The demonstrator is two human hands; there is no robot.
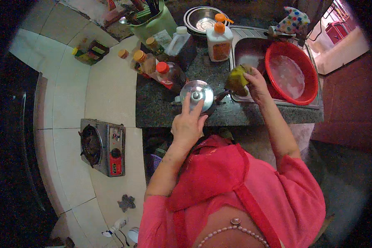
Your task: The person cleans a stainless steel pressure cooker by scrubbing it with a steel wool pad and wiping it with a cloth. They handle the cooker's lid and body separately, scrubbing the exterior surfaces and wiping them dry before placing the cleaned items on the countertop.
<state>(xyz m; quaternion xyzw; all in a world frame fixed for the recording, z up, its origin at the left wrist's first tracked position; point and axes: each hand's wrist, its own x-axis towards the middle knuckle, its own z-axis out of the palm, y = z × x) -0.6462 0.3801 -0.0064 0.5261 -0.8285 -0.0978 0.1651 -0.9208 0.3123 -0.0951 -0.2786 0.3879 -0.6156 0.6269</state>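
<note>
My left hand rests with spread fingers on a shiny metal lid, two fingers lying either side of its knob. Beneath the lid is a small pot, mostly hidden, whose dark handle points right toward the sink. In my right hand is a crumpled yellow-green cloth, pinched between fingers and thumb. It hangs above the near left corner of the steel sink, just right of the pot handle.
A red basin of sudsy water sits tilted in the sink. Behind the pot stand a red-capped bottle, other bottles, a white pump bottle, steel bowls and a green utensil container. A gas stove is at left.
</note>
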